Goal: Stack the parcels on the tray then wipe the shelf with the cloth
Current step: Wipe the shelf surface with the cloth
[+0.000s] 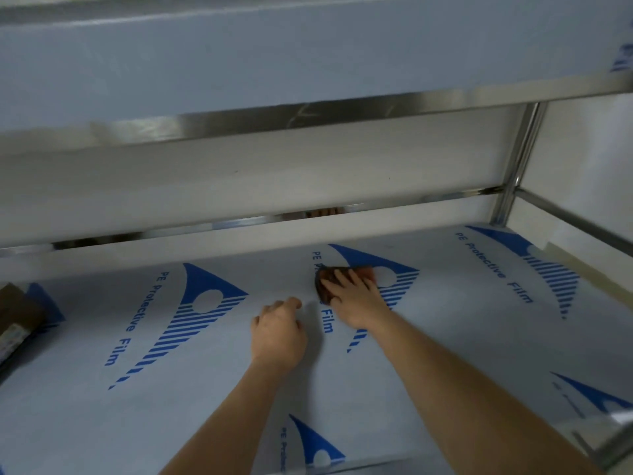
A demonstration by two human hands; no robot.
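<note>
Flat on the cloth, the person's right hand presses down with its fingers stretched out and spread over the top of it, not curled round it; the left hand lies just beside, knuckles up, fingers loosely bent and thumb forward, holding nothing and resting on the surface. Largest item noted: the shelf, a wide flat deck covered with pale film printed in blue with triangular logos and the words "PE Protective Film". Both bare forearms reach in over its near edge from lower right. Above it runs an upper shelf with the same pale film and a bright metal front lip; between the two levels a white back wall shows, with a low metal rail along the rear of the lower deck. At right, a metal upright post joins the two levels, with a side rail running forward from it. At the far left edge, partly cut off by the frame, sits a brown parcel with a pale label on its side; whether it stands on a tray cannot be told. Smallest item: the cloth, dark brown, lying toward the back centre of the lower shelf on one of the blue logos, mostly hidden under the right hand, its left and rear edges showing.
</note>
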